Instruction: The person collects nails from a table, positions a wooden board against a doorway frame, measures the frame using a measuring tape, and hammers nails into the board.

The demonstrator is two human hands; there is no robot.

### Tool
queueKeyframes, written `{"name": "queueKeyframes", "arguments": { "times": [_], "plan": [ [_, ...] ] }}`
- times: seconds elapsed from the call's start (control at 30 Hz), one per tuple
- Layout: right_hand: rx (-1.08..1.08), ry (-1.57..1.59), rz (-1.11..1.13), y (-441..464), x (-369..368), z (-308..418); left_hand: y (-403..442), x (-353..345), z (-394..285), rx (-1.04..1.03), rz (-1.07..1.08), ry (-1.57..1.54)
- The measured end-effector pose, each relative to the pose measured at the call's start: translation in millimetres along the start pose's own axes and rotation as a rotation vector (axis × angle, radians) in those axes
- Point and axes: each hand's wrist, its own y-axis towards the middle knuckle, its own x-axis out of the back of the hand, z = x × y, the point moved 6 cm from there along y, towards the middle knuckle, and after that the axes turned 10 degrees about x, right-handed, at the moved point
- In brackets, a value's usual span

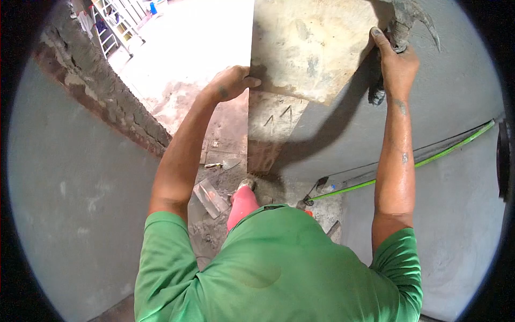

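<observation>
A pale, cement-stained wooden board (308,51) stands against the grey wall at the top of the view. My left hand (233,83) grips its left edge, thumb on the near face and fingers partly hidden. At the right edge, my right hand (398,67) is closed around a claw hammer (402,24) crusted with cement; its handle end shows below the hand. The right thumb is raised toward the board's edge, and I cannot tell whether it touches. Below the board, a narrower lower piece of board (271,123) carries two thin nail-like marks or their shadows.
A pointed trowel (224,164) and a flat plastering trowel (211,198) lie on the dirty floor by my foot. A green hose (402,167) runs along the right wall. A broken wall edge (102,91) is at left, with a ladder (114,27) beyond it.
</observation>
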Motion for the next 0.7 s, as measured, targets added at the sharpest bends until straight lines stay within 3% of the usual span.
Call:
{"name": "queueKeyframes", "arguments": {
  "times": [0.23, 0.43, 0.53, 0.6, 0.7],
  "plan": [
    [-0.017, -0.130, 0.082, -1, 2, 16, -6, 1, -3, 0.006, -0.012, -0.014],
    [0.103, -0.182, 0.071, 3, -3, 1, -4, 2, 0, 0.038, 0.009, 0.049],
    [0.019, -0.131, 0.128, -2, -2, 12, -1, -5, 14, 0.013, -0.030, -0.015],
    [0.064, -0.224, 0.056, -3, -2, 8, -23, 2, 8, 0.084, -0.189, -0.004],
    [0.096, -0.212, 0.020, 0, -3, 8, -49, 23, 38, 0.195, -0.602, -0.690]
  ]
}}
